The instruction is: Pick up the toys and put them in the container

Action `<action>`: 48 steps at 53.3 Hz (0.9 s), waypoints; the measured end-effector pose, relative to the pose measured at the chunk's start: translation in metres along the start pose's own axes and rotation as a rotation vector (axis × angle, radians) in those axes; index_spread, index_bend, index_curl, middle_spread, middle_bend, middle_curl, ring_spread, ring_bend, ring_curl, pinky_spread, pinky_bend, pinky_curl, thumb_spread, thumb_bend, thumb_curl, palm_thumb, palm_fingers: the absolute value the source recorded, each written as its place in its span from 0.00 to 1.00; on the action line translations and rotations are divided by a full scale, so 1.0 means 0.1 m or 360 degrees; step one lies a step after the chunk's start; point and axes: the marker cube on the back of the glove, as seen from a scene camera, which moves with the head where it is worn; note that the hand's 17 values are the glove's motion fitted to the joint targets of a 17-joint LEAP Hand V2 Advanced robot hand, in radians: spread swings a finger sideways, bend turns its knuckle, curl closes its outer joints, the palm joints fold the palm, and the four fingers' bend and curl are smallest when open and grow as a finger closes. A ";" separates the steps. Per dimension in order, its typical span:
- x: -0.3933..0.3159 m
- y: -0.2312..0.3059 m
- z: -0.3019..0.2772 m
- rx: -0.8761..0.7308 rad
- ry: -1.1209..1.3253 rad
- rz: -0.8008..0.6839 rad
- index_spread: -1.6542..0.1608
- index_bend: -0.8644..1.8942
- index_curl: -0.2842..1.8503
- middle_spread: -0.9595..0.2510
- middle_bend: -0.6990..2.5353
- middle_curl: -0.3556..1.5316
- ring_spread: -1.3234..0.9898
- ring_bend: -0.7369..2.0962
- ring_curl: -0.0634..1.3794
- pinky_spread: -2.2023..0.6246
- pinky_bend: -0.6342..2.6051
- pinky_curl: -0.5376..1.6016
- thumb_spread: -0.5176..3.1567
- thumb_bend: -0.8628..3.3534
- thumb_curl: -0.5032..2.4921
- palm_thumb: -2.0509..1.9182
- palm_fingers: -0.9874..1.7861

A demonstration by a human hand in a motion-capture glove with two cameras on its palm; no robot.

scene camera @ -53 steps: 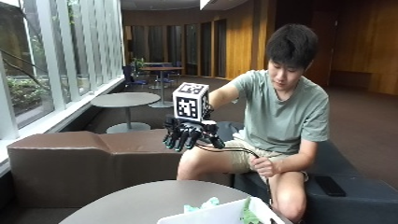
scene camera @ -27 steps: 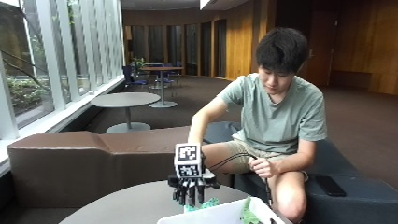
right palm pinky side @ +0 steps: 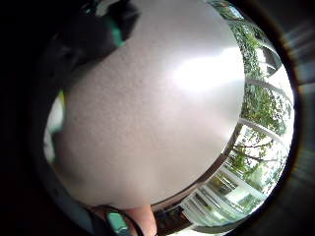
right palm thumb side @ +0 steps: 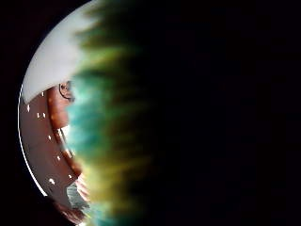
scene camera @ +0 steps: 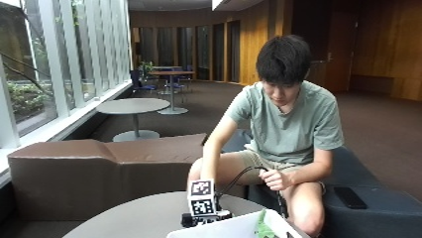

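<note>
Toys: one green toy (right palm thumb side: 108,141) fills the thumb-side palm view, close to the right hand (scene camera: 198,218); grip state cannot be told. Outside, that hand is low behind the white container (scene camera: 231,229) on the grey round counter (scene camera: 131,218), windows alongside.

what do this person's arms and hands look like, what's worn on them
The right hand wears a black glove, mostly hidden behind the white container rim. Both arms are bare below the short sleeves of a grey-green t-shirt. The left hand is bare, with no glove.

Container wall (scene camera: 224,229) beside bare tabletop (scene camera: 131,218)
</note>
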 end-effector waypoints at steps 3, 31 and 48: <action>-0.04 0.01 -0.01 0.0036 -0.0032 0.0022 0.82 0.42 0.25 0.64 0.39 0.39 0.49 0.45 0.31 0.74 0.36 0.37 0.48 0.20 0.28 0.55 0.62; -0.24 0.54 -0.75 -0.0387 0.0017 0.0233 0.79 0.68 0.44 0.58 0.58 0.59 0.41 0.74 0.57 0.56 0.53 0.55 0.42 0.21 0.35 0.63 0.76; -0.34 0.65 -2.41 -0.0098 0.0178 0.0342 0.81 0.72 0.52 0.63 0.63 0.63 0.43 0.78 0.58 0.52 0.55 0.65 0.38 0.20 0.39 0.63 0.73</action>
